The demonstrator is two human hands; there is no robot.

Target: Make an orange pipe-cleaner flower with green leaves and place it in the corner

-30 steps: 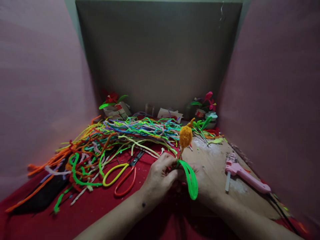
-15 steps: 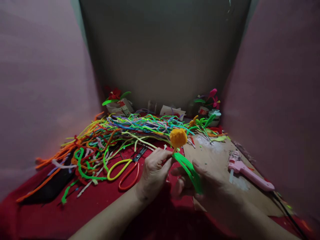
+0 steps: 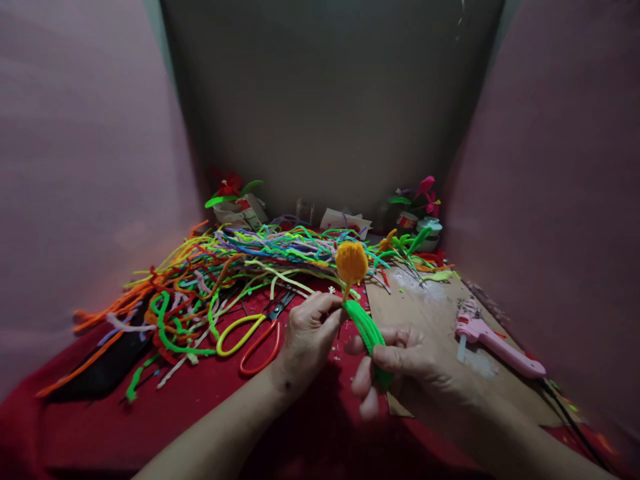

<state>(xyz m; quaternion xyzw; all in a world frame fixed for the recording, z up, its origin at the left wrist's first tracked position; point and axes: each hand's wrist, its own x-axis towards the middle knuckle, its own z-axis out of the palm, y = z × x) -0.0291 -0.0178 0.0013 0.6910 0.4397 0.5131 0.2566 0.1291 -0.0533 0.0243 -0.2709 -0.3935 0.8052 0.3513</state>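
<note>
We cannot read any words or numbers here. At the back on the left, we see a white box (image 3: 257,211) with a red patch (image 3: 243,207) on its side. It may be a label, but it is too small and dim for us to read. At the back on the right, a small jar (image 3: 407,225) has a red and white label (image 3: 407,219), and that is too blurry for us too. Between them lie some white papers (image 3: 340,221), and we cannot tell if they have writing on them.
</note>
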